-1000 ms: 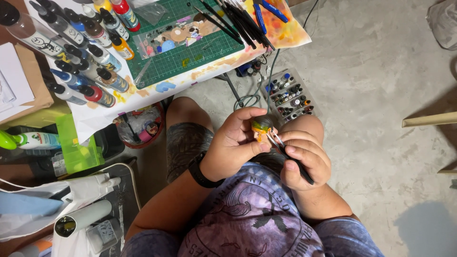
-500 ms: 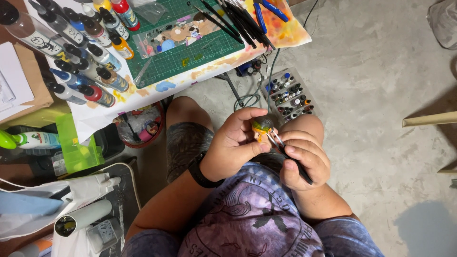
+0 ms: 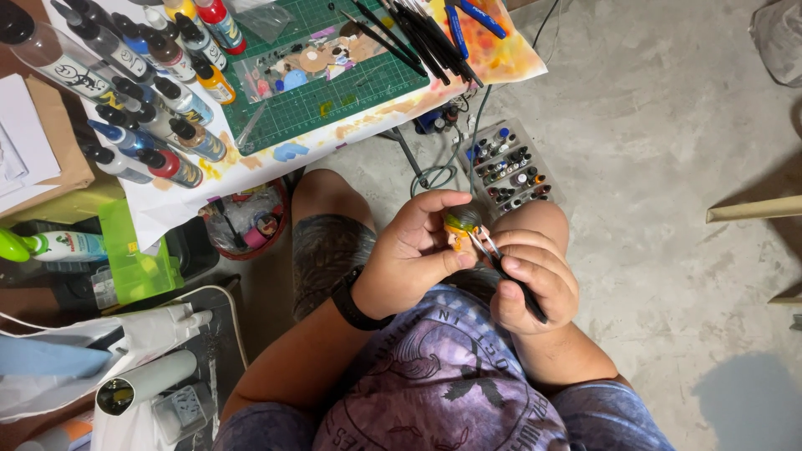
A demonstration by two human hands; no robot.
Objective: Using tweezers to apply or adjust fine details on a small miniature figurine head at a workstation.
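Note:
My left hand [image 3: 411,260] holds a small orange figure with a dark green head [image 3: 461,225] between thumb and fingers, over my lap. My right hand [image 3: 535,280] grips a thin black-handled tool with a metal tip [image 3: 501,266], whose tip touches the figure's side. A black watch sits on my left wrist [image 3: 355,302]. Both hands are close together above my knees.
A green cutting mat [image 3: 334,83] lies on a paint-stained low table with several paint bottles [image 3: 142,108] at left and black brushes [image 3: 409,38] at the top. A tray of small paint pots [image 3: 510,167] and cables rest on the concrete floor. A red bowl [image 3: 246,221] sits under the table.

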